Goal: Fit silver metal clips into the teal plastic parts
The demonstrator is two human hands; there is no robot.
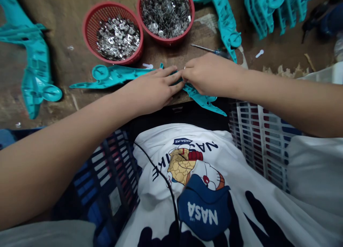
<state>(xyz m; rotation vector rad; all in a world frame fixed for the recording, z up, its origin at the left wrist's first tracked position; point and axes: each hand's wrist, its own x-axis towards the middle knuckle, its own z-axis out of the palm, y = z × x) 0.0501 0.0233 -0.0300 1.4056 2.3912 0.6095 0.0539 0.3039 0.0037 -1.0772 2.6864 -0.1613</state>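
A turquoise plastic part (125, 73), long and bent with a round disc near one end, lies along the table's near edge. My left hand (158, 86) rests on its middle with the fingers stretched out. From the other side, my right hand (200, 73) bends over the same part, its fingertips pinched together close to my left fingers. A small shiny bit shows at the right fingertips, too small to name. Just beyond the hands stand two red baskets, one with small metal clips (118, 38) and the other with darker metal pieces (166, 13).
More turquoise parts lie at the left (37, 61), behind my right hand (225, 21) and stacked at the back right (273, 7). A screwdriver (209, 49) lies behind my right hand. Plastic crates, blue (107, 168) and white (262, 132), flank my body. A cable (160, 172) crosses my shirt.
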